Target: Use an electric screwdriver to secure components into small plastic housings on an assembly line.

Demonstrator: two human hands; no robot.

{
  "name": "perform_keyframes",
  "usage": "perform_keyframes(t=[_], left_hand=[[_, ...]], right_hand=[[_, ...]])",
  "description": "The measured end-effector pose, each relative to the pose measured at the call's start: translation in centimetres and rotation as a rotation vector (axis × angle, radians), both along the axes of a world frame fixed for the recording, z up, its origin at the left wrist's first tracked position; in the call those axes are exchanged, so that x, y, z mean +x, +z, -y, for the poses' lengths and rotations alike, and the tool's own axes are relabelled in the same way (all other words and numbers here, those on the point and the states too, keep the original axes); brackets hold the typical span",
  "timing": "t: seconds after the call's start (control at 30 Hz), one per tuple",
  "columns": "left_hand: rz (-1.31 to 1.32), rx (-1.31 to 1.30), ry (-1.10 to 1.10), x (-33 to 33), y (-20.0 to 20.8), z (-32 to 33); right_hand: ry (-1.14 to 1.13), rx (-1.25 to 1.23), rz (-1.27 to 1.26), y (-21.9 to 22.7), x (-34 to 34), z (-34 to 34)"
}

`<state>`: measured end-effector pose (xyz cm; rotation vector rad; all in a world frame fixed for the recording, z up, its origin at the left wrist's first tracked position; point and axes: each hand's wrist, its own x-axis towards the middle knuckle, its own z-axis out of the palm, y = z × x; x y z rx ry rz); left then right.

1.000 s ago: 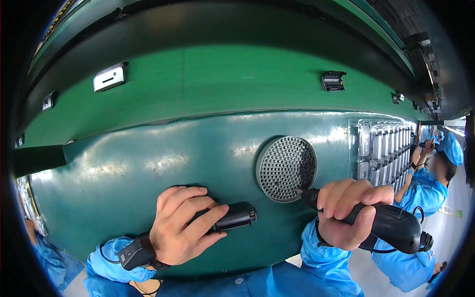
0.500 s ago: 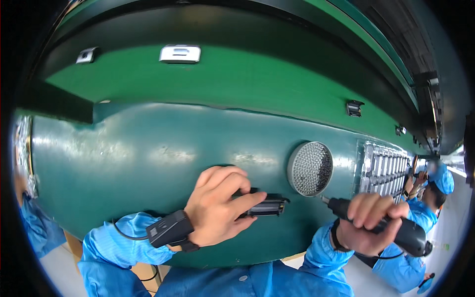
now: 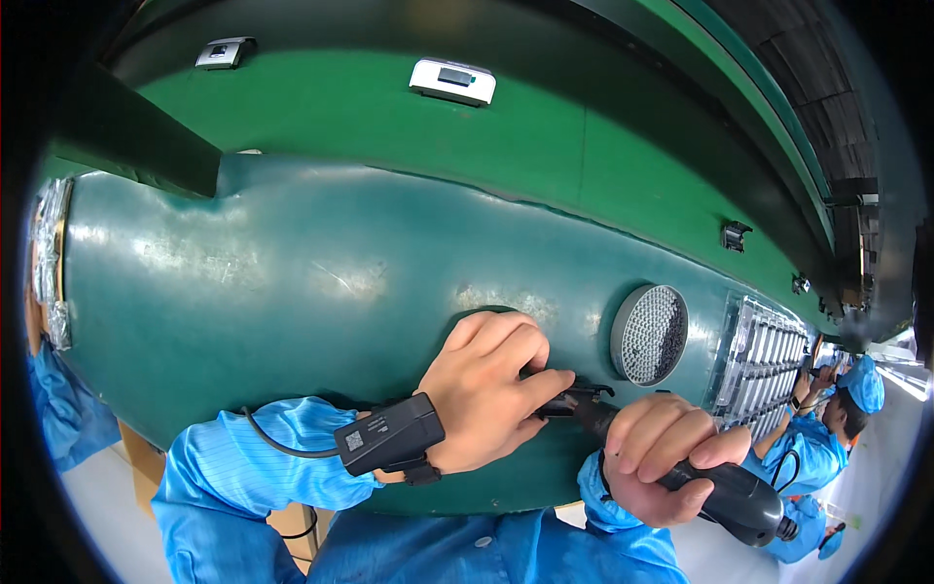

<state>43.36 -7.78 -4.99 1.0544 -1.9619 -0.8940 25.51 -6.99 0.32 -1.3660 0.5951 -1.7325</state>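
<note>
Both forearms are covered by bright blue sleeves [image 3: 243,467] of thin, finely striped cloth that ends in gathered cuffs at the wrists, and the same blue cloth runs across the near body below them. The left hand [image 3: 486,389] and the right hand [image 3: 662,457] are bare, without gloves. A small black box [image 3: 389,435] with a pale square label is strapped at the left wrist, and a thin black cable [image 3: 277,446] loops from it over the left sleeve.
</note>
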Motion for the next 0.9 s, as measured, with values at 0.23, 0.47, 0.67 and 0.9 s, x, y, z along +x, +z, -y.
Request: perform_keyframes(t=[0.23,0.47,0.67,0.9], left_hand=[[0.011,0.027,-0.020,0.1,0.2,0.1],[0.009,0.039,-0.026,0.1,0.2,0.2],[0.024,0.045,-0.071,0.4,1.1,0.5],[-0.110,0.039,-0.073,0.6,0.7,0.5]], right_hand=[[0.004,0.014,-0.054,-0.8,0.1,-0.2],[0.042,0.053,-0.060,-0.5,-0.1,-0.2],[-0.004,0.070,-0.011,0.2,-0.4,-0.2],[0.018,0.051,0.121,0.7,-1.0,-0.3]])
